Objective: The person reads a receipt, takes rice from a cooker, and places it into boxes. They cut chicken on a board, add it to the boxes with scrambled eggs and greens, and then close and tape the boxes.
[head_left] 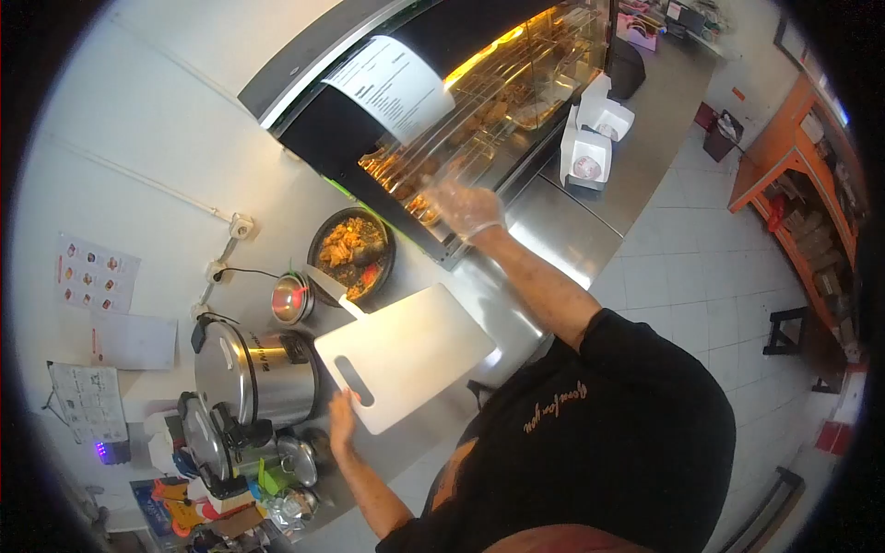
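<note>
Right hand (466, 207) outstretched; left hand (341, 419) nearer.

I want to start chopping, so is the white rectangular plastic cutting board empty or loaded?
Empty: the white rectangular plastic cutting board lies flat with no food on its surface, and the left hand is at its slotted end.
</note>
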{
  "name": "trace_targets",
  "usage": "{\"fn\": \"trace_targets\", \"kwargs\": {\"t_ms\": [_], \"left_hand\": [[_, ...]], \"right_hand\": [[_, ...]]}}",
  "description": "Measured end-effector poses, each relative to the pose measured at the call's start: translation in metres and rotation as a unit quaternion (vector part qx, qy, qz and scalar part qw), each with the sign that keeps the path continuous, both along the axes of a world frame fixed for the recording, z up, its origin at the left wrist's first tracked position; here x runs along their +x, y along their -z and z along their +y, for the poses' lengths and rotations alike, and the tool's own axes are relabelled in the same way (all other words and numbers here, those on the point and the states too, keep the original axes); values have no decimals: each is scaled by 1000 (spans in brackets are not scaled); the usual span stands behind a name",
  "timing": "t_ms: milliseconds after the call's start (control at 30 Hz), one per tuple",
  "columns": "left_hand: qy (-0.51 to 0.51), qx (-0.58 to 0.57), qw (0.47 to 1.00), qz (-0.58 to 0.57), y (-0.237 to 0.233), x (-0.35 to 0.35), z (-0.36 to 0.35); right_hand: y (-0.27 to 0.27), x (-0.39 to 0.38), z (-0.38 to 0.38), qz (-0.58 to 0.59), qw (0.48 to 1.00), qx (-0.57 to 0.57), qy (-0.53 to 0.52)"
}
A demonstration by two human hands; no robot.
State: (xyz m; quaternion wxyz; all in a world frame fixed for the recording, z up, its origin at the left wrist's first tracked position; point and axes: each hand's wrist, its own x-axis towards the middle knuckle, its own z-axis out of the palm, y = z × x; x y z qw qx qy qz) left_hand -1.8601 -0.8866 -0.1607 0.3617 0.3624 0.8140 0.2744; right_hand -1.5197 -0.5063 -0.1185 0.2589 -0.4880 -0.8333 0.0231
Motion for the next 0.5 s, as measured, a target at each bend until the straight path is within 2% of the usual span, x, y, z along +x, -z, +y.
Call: {"fn": "trace_targets", "kwargs": {"t_ms": [33, 100, 167, 233, 300, 367, 400, 467, 500], "left_hand": [[-37, -25, 996, -81, 20, -3, -9], [-108, -58, 986, -114, 57, 22, -23], [-165, -16, 968, -191, 113, 37, -44], [-214, -30, 958, -187, 154, 54, -66], [-253, -13, 947, -199, 214, 92, -64], [-275, 11, 940, -203, 237, 114, -84], [-304, 22, 933, -194, 240, 125, -82], [-363, 43, 916, -167, 239, 141, -81], [-322, 31, 940, -110, 240, 148, -85]], "right_hand": [[5, 9, 14, 8, 1000, -16, 10], [25, 27, 48, 25, 999, -35, 26], [26, 44, 59, 58, 997, -30, 46], [0, 69, 59, 97, 992, -9, 81], [12, 89, 98, 133, 985, -25, 107], [27, 107, 115, 143, 983, -21, 110], [36, 115, 129, 128, 985, 40, 105], [37, 126, 148, 138, 979, 66, 138], [32, 132, 152, 143, 974, 79, 155]]}}
